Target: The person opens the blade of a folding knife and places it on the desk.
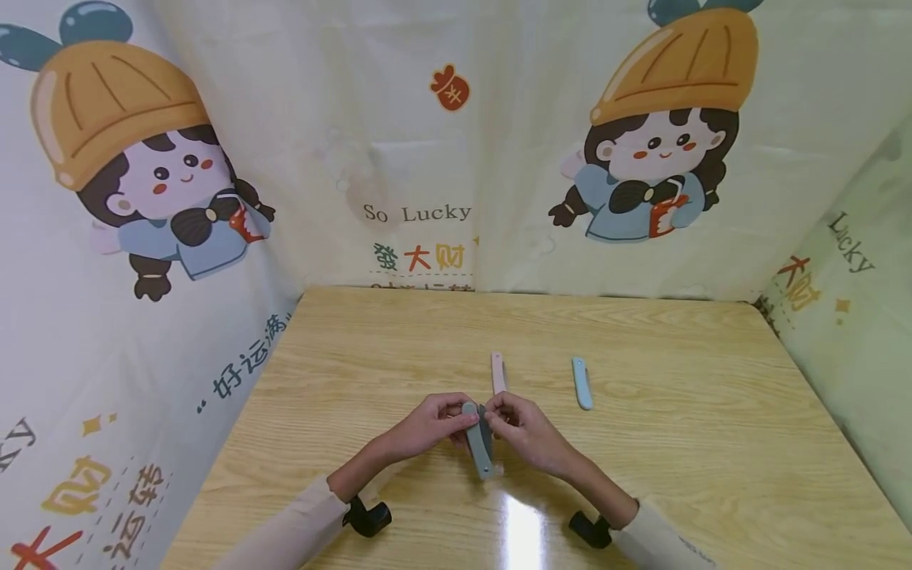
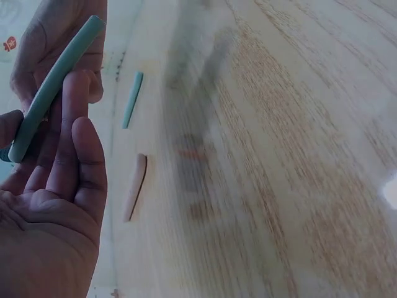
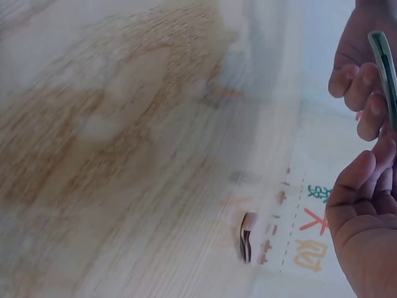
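Note:
My left hand (image 1: 436,425) holds a grey-green folding knife (image 1: 478,451), its thumb lying over the handle near the upper end. A darker grey strip, which looks like the blade, shows along the handle's right side. At that upper end my right hand (image 1: 533,439) pinches with thumb and fingertips; the exact contact is partly hidden. In the left wrist view the curved green handle (image 2: 57,81) lies between thumb and fingers. The right wrist view shows a dark slot along the handle (image 3: 380,53).
Beyond the hands, a pink folded piece (image 1: 497,370) of similar shape lies on the wooden table (image 1: 356,340), its near end behind the right hand. A light-blue one (image 1: 582,384) lies farther right. A printed cloth (image 1: 527,198) hangs at the table's back edge.

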Motion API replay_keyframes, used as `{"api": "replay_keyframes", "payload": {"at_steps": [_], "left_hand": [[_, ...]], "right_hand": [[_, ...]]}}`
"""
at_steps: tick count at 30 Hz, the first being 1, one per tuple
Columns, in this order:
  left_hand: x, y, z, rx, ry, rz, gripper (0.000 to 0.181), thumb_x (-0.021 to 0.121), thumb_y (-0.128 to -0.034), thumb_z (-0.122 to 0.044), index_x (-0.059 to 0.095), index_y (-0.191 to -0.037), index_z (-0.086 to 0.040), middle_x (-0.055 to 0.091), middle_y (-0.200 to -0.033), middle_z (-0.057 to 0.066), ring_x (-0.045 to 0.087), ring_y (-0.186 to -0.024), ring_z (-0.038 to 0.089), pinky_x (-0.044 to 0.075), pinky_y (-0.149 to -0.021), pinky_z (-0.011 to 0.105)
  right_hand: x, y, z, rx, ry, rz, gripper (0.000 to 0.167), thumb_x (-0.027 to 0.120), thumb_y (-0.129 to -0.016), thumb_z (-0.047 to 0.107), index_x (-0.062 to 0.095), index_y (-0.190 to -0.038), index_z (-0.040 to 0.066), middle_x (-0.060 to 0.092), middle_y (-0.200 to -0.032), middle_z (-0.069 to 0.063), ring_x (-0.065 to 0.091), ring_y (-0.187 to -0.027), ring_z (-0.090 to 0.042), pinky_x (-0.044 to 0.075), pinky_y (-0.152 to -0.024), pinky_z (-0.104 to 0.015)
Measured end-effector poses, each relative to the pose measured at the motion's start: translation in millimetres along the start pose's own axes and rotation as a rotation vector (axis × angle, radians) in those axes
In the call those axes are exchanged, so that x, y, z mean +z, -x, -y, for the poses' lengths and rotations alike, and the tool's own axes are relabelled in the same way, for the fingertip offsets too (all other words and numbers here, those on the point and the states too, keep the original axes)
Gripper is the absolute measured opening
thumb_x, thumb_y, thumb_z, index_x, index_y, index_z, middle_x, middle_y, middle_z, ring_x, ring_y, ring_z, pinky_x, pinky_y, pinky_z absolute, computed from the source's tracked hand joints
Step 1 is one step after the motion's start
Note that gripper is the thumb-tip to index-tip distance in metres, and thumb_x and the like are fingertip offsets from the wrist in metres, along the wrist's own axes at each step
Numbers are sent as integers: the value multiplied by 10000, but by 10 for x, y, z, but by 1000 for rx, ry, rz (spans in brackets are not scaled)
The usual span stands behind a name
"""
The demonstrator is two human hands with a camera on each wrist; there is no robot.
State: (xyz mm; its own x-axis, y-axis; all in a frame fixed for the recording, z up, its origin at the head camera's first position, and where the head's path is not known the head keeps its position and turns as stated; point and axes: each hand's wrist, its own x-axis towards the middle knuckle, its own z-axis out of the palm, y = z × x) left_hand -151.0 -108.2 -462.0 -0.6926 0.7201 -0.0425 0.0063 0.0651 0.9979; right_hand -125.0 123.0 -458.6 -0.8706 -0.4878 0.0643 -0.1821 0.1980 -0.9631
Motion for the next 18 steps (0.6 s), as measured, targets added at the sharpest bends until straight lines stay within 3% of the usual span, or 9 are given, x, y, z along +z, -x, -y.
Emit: {"api": "replay_keyframes", "payload": {"at_steps": [6,12,18], "left_hand": [[-21,1,32,-4,23,-1,305,518,-1082,-148,579,-1199,128,713,-1003,212,707,-815,207,564,-720,357],[-75,66,78,0,85,-43,373,528,-1078,-144,534,-1191,211,728,-952,192,731,-801,227,579,-711,394],[-57,70,84,7,98,-41,370,536,-1076,-155,523,-1169,203,720,-945,218,730,-796,233,575,-704,379]], "right_hand": [[-59,17,0,13,1,-10,129,559,-1053,97,654,-1059,8,633,-939,-57,567,-807,-180,481,-700,-285],[-100,35,-3,62,-35,-46,173,578,-1051,137,658,-1050,-16,664,-940,-83,618,-847,-251,527,-750,-359],[-115,46,-57,96,-109,-20,316,592,-1050,188,636,-1189,-92,691,-964,-110,639,-850,-249,545,-769,-401]]}}
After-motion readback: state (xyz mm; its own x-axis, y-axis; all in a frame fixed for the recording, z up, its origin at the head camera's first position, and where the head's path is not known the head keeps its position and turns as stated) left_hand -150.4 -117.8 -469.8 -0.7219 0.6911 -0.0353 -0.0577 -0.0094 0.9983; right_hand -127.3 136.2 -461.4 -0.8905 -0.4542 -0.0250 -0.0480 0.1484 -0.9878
